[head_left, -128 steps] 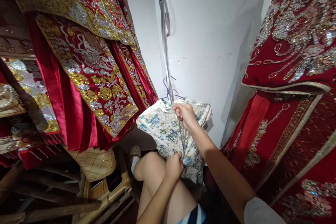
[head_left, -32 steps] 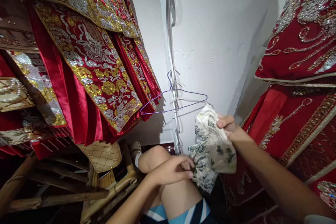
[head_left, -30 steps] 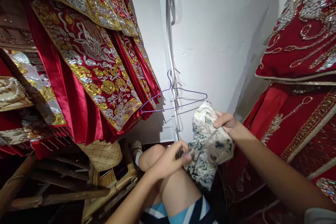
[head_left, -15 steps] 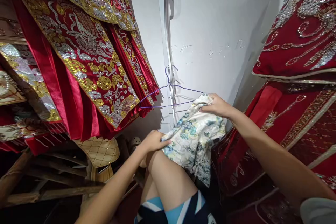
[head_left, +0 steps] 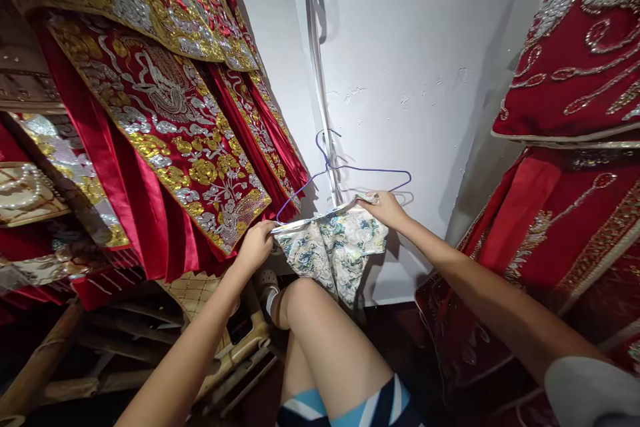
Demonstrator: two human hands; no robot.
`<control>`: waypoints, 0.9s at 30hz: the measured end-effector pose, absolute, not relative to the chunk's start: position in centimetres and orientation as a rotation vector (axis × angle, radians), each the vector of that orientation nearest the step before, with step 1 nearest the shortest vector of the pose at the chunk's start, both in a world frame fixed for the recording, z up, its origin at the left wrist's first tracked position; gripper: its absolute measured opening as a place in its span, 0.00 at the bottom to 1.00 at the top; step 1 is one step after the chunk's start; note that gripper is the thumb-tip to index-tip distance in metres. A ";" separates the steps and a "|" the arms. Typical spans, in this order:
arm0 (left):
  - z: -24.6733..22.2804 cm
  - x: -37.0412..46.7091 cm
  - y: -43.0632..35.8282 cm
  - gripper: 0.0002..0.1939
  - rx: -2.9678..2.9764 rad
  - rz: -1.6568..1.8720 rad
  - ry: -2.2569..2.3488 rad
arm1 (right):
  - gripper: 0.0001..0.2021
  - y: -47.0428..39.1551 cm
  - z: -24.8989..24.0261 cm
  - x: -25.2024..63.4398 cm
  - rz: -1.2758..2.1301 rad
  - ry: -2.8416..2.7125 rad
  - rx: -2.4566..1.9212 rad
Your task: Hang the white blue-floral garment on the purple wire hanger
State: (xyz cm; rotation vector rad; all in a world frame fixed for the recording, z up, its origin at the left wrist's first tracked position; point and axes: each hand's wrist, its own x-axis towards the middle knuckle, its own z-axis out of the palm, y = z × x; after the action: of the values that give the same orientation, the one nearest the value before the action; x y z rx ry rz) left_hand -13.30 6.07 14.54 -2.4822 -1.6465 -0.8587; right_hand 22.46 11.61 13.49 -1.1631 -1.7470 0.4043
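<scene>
A white garment (head_left: 325, 247) with a blue, green and yellow floral print hangs from my two hands, its top edge pulled fairly straight between them. My left hand (head_left: 256, 245) is closed on the left end of that edge, beside the lower left corner of a purple wire hanger (head_left: 367, 169). At the other end, my right hand (head_left: 386, 209) pinches the edge below the hanger's right corner. The garment covers the hanger's bottom bar, so I cannot tell whether the two are joined. The hanger's hook is up by a white vertical strip (head_left: 320, 80) on the wall.
Red costumes with gold and silver embroidery (head_left: 200, 167) hang at the left. More beaded red garments (head_left: 555, 100) hang at the right. A wooden frame (head_left: 65, 387) stands low at the left, and my bare knee (head_left: 305, 300) is under the garment.
My left hand has moved up and left from the garment's lower side to its top edge. My right hand has come slightly left and down. The garment is now spread across the hanger's lower part.
</scene>
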 end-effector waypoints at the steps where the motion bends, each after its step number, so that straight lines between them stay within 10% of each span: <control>1: 14.5 -13.1 6.2 0.17 -2.482 -0.882 -1.650 | 0.15 11.1 13.7 22.8 0.394 -1.741 -1.169; 20: 19.4 -6.3 8.3 0.06 -2.349 -1.979 -1.602 | 0.16 6.9 13.7 23.8 0.449 -1.613 -1.096; 24: 18.8 -6.6 7.7 0.10 -2.419 -2.004 -1.618 | 0.50 8.3 15.0 26.2 0.247 -1.499 -1.237; 27: 18.7 -6.7 7.5 0.13 -2.447 -1.984 -1.604 | 0.54 9.9 16.0 27.6 0.226 -1.564 -1.334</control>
State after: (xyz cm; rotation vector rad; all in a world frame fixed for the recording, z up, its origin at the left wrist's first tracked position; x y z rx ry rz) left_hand -6.65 7.50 18.65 -2.4472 -1.6041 -1.9841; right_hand 27.62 9.88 16.01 -1.3341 -1.5643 0.2263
